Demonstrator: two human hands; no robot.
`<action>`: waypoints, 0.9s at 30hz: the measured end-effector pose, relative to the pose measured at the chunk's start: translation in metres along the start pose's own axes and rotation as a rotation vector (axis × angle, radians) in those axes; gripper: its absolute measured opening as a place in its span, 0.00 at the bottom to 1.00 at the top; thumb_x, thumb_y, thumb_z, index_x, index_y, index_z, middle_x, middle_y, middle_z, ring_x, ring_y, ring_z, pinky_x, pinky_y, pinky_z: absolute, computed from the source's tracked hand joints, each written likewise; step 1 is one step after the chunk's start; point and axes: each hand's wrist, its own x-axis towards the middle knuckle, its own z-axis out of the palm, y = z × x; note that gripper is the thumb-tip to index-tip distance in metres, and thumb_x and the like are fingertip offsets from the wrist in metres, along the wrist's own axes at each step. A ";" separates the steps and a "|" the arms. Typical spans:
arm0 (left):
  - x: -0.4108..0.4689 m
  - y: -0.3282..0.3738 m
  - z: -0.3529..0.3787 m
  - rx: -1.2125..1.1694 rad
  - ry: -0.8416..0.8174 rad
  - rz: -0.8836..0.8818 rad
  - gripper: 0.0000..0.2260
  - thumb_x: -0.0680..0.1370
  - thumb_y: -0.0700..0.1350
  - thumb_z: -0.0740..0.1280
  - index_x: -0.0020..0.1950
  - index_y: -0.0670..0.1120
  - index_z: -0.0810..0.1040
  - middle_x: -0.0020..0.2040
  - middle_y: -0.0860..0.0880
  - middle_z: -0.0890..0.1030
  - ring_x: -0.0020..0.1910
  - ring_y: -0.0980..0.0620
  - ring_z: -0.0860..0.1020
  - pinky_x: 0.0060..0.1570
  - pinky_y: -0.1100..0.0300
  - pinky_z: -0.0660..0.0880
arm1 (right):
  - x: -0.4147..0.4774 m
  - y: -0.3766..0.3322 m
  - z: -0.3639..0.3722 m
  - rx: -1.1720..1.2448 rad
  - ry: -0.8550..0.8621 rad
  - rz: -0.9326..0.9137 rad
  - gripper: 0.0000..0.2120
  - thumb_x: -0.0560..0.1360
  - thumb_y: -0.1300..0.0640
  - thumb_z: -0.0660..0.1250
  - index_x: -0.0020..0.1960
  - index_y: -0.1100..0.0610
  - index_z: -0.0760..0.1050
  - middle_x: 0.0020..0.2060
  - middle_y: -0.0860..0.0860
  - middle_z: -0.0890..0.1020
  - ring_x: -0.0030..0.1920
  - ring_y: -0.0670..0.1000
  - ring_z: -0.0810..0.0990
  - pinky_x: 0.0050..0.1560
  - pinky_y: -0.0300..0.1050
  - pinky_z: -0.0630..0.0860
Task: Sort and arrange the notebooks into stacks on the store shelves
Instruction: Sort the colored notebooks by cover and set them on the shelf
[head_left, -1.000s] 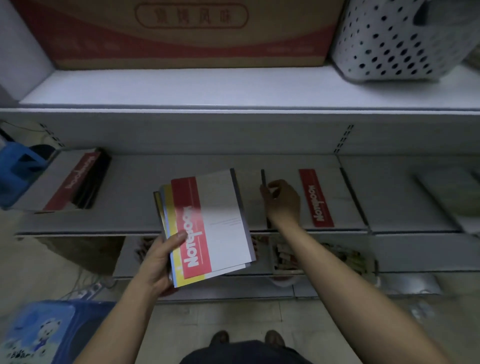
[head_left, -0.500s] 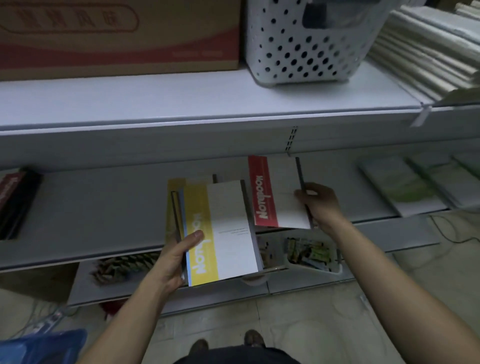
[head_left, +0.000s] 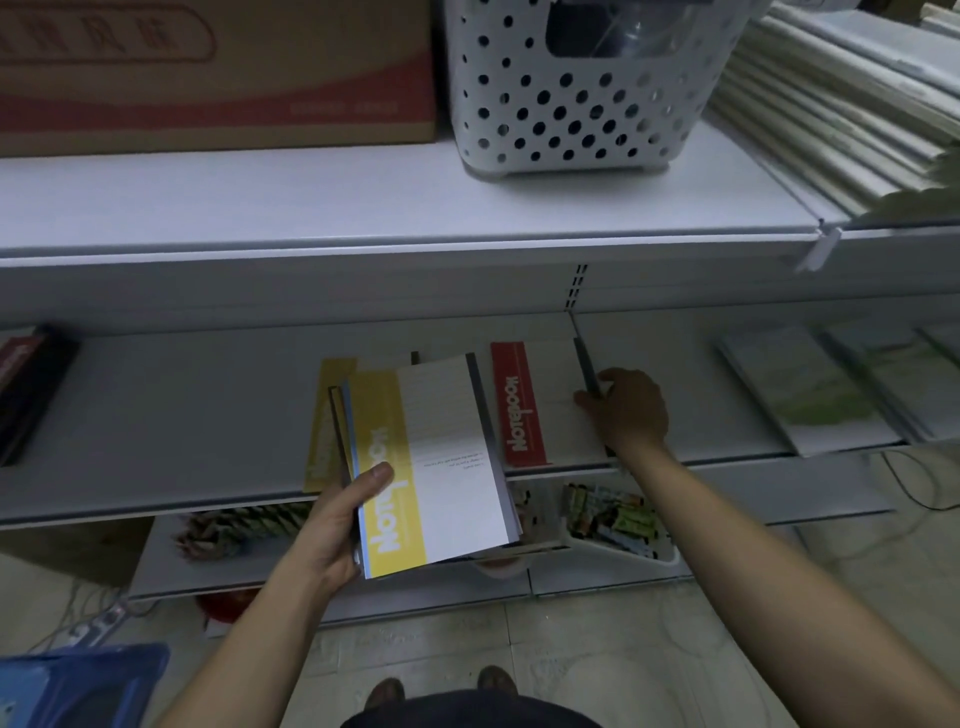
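While my left hand (head_left: 332, 525) grips the notebook stack (head_left: 452, 467) (yellow cover uppermost) by its left edge, my right hand (head_left: 631, 410) pinches the red notebook (head_left: 540, 400), which lies flat on the shelf (head_left: 182, 415) immediately left of that hand.

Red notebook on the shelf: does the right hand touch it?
Touching. The head view shows the right hand gripping the red notebook at its dark right edge, thumb on the cover.
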 end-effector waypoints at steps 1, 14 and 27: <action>-0.003 0.002 0.004 0.005 -0.010 -0.004 0.06 0.84 0.38 0.62 0.49 0.46 0.76 0.29 0.56 0.84 0.25 0.60 0.82 0.21 0.65 0.75 | -0.006 -0.003 -0.002 0.022 0.044 -0.011 0.25 0.76 0.41 0.69 0.69 0.53 0.74 0.61 0.54 0.78 0.54 0.54 0.80 0.50 0.46 0.77; 0.007 0.012 -0.057 -0.120 -0.011 0.085 0.11 0.80 0.39 0.63 0.61 0.46 0.78 0.49 0.41 0.87 0.43 0.43 0.87 0.40 0.44 0.85 | -0.129 -0.100 0.026 0.469 -0.246 -0.258 0.08 0.73 0.50 0.75 0.46 0.52 0.78 0.39 0.45 0.82 0.41 0.44 0.80 0.41 0.40 0.76; -0.021 0.036 -0.187 -0.146 0.148 0.076 0.23 0.74 0.42 0.67 0.69 0.37 0.76 0.52 0.35 0.86 0.42 0.38 0.87 0.38 0.44 0.84 | -0.077 -0.154 0.085 0.658 -0.238 -0.048 0.08 0.75 0.56 0.74 0.50 0.58 0.77 0.45 0.52 0.82 0.45 0.51 0.82 0.47 0.51 0.80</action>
